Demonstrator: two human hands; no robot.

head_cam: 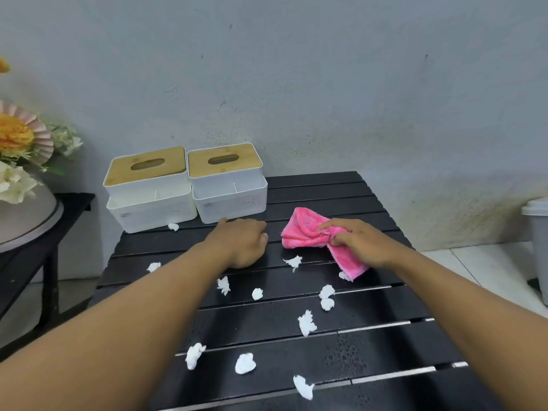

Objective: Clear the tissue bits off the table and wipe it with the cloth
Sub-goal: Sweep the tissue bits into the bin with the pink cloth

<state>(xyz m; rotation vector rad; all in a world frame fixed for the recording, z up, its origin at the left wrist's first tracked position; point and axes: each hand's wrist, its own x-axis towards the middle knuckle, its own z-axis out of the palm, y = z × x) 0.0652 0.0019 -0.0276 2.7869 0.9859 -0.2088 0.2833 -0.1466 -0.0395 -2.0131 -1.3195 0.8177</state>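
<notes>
Tissue bits (307, 321) are strewn over the table (385, 345) — cloth (299, 229) gripped by the right hand (361, 241), left hand (240, 241) curled, its contents hidden.

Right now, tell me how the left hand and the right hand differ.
The left hand lies curled on the table with nothing showing in it; the right hand pinches the pink cloth. The left hand sits just before the right tissue box; the right hand is off to its right. Both are at the table's far half, beyond most tissue bits.
</notes>
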